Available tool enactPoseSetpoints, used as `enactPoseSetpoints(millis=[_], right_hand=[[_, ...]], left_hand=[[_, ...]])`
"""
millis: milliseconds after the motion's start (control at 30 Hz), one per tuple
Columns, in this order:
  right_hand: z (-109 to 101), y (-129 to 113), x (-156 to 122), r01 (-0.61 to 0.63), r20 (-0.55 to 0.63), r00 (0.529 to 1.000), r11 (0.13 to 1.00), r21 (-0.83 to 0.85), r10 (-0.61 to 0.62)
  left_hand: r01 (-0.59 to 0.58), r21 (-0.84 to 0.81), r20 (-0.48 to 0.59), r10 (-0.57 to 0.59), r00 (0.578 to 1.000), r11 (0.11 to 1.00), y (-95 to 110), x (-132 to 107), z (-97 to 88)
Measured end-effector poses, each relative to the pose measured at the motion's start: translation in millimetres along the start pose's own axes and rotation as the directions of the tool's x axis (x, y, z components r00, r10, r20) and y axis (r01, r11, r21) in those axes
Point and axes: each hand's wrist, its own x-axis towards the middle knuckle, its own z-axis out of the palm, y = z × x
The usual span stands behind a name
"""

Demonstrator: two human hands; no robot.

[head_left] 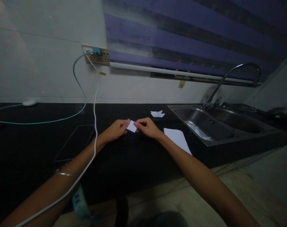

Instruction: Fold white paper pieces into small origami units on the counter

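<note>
Between my two hands is a small folded piece of white paper (131, 126), held just above the black counter. My left hand (116, 130) pinches its left edge between thumb and fingers. On the other side, my right hand (147, 127) grips the right edge, thumb on top. The paper's underside and most fingertips are hidden. A white folded paper boat (157, 114) sits behind my right hand. White paper sheets (178, 139) lie on the counter beside my right forearm, which covers part of them.
A steel double sink (202, 126) with a curved tap (219, 83) is at the right. A dark flat tablet-like thing (76, 142) lies left of my hands. One white cable (95, 107) hangs across my left forearm, and a teal cable (80, 83) loops from the wall socket (96, 56).
</note>
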Motion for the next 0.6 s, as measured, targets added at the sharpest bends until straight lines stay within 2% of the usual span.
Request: enactPoseSetpoints(millis=[133, 333, 533, 600], right_hand=[[1.4, -1.6, 0.0, -0.022, -0.031, 0.999, 1.000, -0.006, 0.021], [2.5, -5.9, 0.1, -0.003, -0.038, 0.999, 1.000, 0.024, 0.004], [3.0, -5.2, -0.1, -0.024, -0.064, 0.998, 0.998, 0.053, 0.028], [2.2, -3.5, 0.5, -0.032, -0.091, 0.995, 0.997, 0.072, 0.038]], left_hand=[[0.020, 0.037, 0.026, -0.021, 0.999, 0.999, 3.0, -1.2, 2.3], [-0.062, 0.062, 0.048, 0.059, 0.997, 0.996, 5.4, -1.5, 4.2], [0.007, -0.057, 0.110, -0.001, 0.994, 0.998, -0.4, -1.2, 3.6], [0.001, -0.058, 0.098, 0.004, 0.995, 0.998, -0.1, -1.0, 3.7]])
